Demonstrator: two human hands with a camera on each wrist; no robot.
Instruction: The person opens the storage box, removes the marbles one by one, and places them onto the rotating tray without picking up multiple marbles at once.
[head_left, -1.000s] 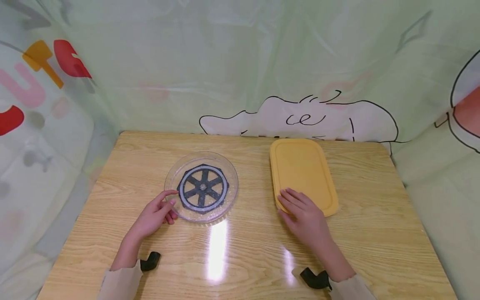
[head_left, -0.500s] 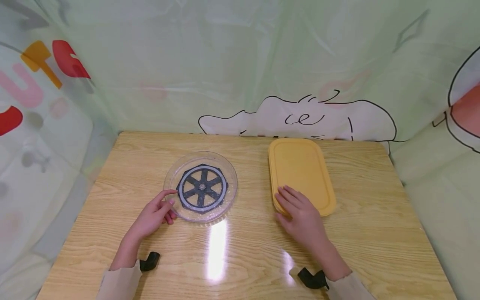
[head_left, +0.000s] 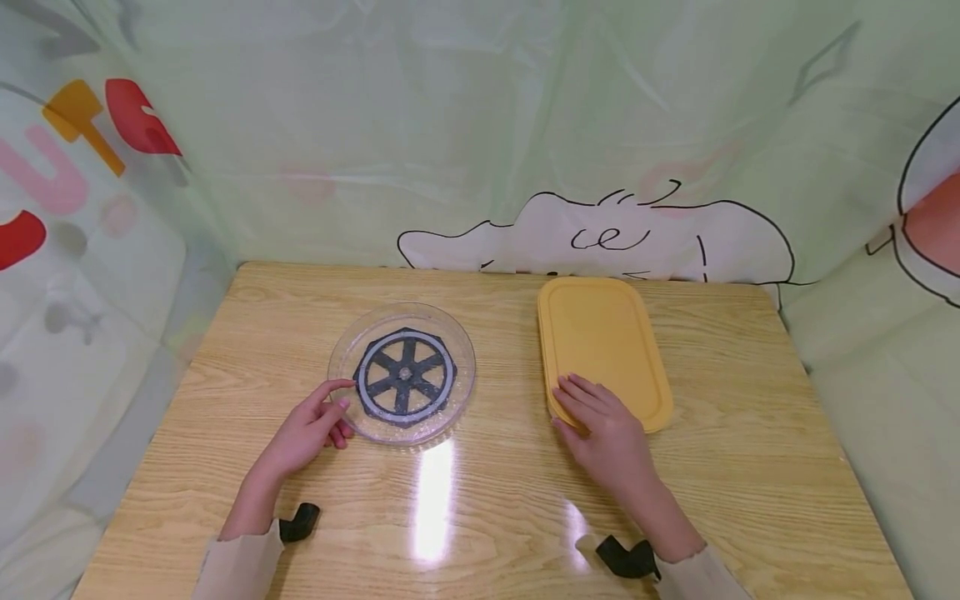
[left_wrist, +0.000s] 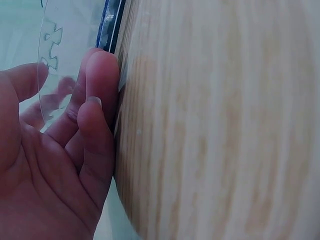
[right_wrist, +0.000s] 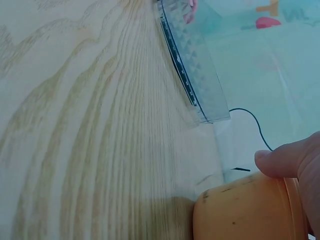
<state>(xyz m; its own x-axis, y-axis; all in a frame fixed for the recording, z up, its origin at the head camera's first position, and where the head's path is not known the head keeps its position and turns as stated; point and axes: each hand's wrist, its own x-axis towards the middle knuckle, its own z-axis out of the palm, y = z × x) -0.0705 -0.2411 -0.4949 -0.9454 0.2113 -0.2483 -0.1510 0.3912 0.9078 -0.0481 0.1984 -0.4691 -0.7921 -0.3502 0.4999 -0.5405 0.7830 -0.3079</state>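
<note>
A clear round dish stands on the left of the table, and a dark spoked wheel-shaped piece shows at its bottom. Whether that piece is inside or beneath cannot be told. The person's left hand pinches the dish's near-left rim, its index finger over the inside and its thumb outside. Right of the dish lies a yellow rectangular container with a lid. On the lid's near-left corner rest the fairly straight fingers of the right hand; its thumb touches the edge.
The wooden table reflects a bright strip of light in front of the dish. A printed pale curtain hangs behind it and along both sides. Black wrist-worn pieces sit beside both sleeves.
The right hand and the yellow container shift very slightly in view, as does the whole scene. Both hands keep their places on the dish and the lid.
</note>
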